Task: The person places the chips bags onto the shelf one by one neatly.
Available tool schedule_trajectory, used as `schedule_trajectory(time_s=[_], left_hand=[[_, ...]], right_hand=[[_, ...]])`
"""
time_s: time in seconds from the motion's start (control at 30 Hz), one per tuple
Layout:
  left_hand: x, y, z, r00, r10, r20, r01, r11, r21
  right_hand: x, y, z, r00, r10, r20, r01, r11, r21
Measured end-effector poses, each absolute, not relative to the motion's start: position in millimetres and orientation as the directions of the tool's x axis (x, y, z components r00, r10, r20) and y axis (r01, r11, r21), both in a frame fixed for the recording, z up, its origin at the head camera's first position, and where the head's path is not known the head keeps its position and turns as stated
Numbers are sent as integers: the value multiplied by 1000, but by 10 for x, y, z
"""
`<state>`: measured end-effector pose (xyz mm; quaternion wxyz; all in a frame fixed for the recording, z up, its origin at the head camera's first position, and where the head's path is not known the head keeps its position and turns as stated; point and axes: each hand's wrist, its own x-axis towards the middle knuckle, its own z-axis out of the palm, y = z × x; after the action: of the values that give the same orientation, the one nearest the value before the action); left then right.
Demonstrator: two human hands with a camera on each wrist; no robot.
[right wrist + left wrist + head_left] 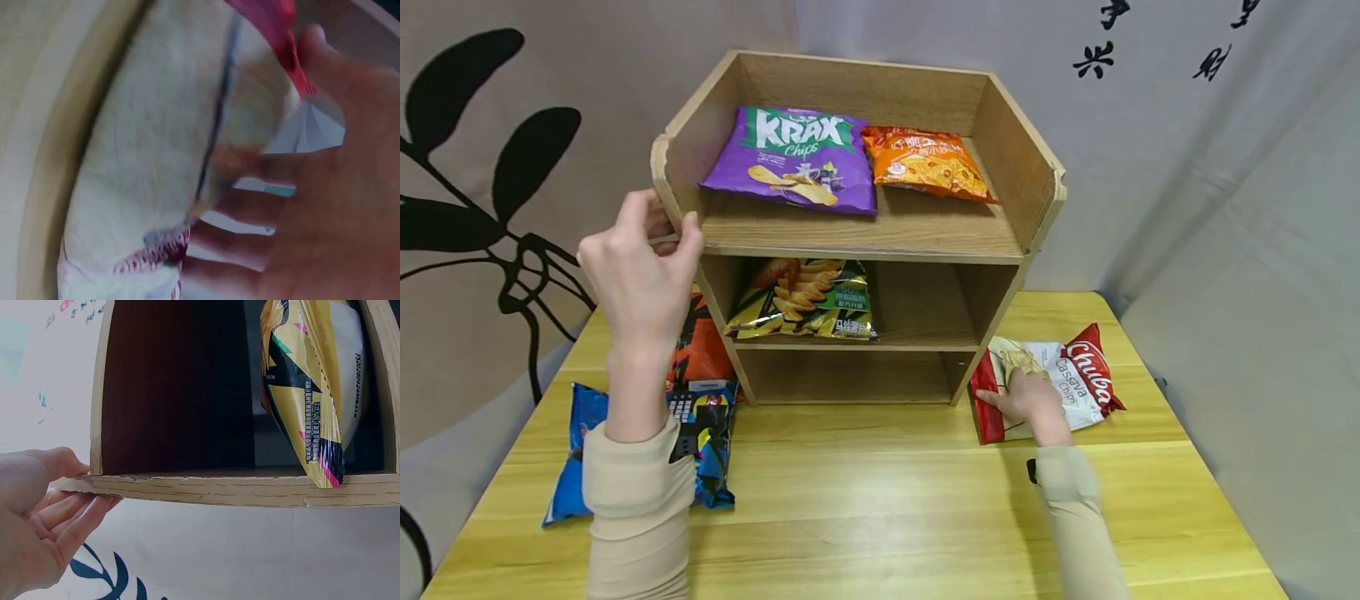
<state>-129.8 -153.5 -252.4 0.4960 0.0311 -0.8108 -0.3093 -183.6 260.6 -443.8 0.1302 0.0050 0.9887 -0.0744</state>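
In the head view, a wooden three-tier shelf [865,254] stands on the table. My left hand [643,258] holds the front edge of its left side panel. The left wrist view shows the thumb of that hand [44,515] on one face of the panel and the fingers on the other. To the right of the shelf lies a red and white bag of Chuba cassava chips [1078,379]. My right hand [1033,404] rests on its left part, the thumb near the red end. Close up, the fingers of the right hand [312,187] look spread and fairly straight against the bag [144,156].
Purple Krax chips [805,158] and an orange snack bag [928,162] lie on the top tier. A black and gold chip bag [808,300] occupies the middle tier. Left of the shelf are blue bags [715,450] and a red-orange bag [703,354], partly behind my left arm.
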Motion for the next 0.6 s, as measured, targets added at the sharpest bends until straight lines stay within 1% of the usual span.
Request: schedule_trajectory(time_s=[0.1, 0.17, 0.27, 0.4, 0.6], left_hand=[[-1297, -1536, -2527, -509, -357, 783, 254, 807, 533], [-1296, -1536, -2526, -508, -359, 783, 253, 807, 534], [-1293, -1535, -2523, -511, -360, 781, 250, 807, 535], [-1290, -1536, -2517, -508, -358, 783, 254, 807, 534], [-1285, -1543, -2515, -512, -356, 782, 257, 806, 534]], right_hand=[[-1853, 2572, -4465, -963, -9, -271, 17, 995, -94], [-1862, 2578, -4465, -964, -26, -264, -3, 996, -86], [-1866, 2619, -4461, -967, -79, -241, -54, 993, -110], [-1844, 2704, -4450, -963, -191, -191, -163, 975, -150], [-1757, 2835, -4409, -925, -338, -172, -302, 931, -204]])
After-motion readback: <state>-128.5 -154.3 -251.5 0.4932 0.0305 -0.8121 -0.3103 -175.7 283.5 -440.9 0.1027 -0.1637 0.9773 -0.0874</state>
